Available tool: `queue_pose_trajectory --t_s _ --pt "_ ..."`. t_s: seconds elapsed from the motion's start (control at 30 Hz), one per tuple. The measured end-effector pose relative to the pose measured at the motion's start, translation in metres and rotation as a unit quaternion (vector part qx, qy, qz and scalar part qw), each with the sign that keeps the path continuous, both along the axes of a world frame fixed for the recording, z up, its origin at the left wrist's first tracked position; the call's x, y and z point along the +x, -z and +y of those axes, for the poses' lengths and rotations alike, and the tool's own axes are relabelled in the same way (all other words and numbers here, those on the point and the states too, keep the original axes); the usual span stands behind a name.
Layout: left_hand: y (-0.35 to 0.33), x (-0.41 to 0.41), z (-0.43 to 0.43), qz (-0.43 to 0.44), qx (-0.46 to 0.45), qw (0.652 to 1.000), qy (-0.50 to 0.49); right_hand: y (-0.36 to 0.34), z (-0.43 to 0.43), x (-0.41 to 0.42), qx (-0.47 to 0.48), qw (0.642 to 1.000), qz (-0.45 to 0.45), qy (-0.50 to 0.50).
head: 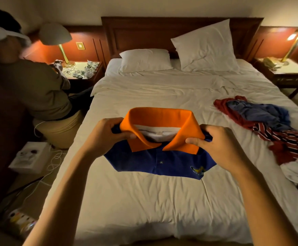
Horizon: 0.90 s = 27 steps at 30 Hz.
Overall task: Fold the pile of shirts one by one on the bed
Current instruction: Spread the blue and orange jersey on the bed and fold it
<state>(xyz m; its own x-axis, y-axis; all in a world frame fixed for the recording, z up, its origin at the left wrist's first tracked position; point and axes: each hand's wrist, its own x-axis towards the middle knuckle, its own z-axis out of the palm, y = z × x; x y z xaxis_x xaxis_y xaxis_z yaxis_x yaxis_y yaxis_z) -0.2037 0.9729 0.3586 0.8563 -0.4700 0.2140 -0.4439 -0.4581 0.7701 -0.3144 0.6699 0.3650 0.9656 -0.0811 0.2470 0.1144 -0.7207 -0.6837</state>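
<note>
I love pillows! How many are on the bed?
2. The left pillow lies flat near the headboard; the right pillow leans against it. None looks hidden.

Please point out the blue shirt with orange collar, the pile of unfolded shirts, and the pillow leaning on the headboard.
blue shirt (144, 162): head view, blue front left of buttons.
pile of shirts (261, 115): head view, blue garment on top.
leaning pillow (206, 47): head view, its middle.
</note>
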Motion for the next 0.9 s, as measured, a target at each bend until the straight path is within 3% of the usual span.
queue_pose_trajectory --t_s 0.3,0.57,0.77,0.9 --pt "0.0 -0.025 0.098 -0.016 -0.007 0.997 0.081 0.001 0.108 -0.062 0.011 0.997 -0.017 0.073" --pt "0.008 -0.065 0.123 -0.007 0.014 0.983 0.182 0.014 0.181 -0.176 0.027 0.982 0.042 0.183" --pt "0.021 -0.119 0.086 0.028 0.009 0.944 0.329 0.022 0.221 -0.292 0.058 0.947 0.049 0.313" --pt "0.033 -0.171 0.052 0.061 0.008 0.893 0.445 0.028 0.254 -0.377 0.045 0.903 0.083 0.419"
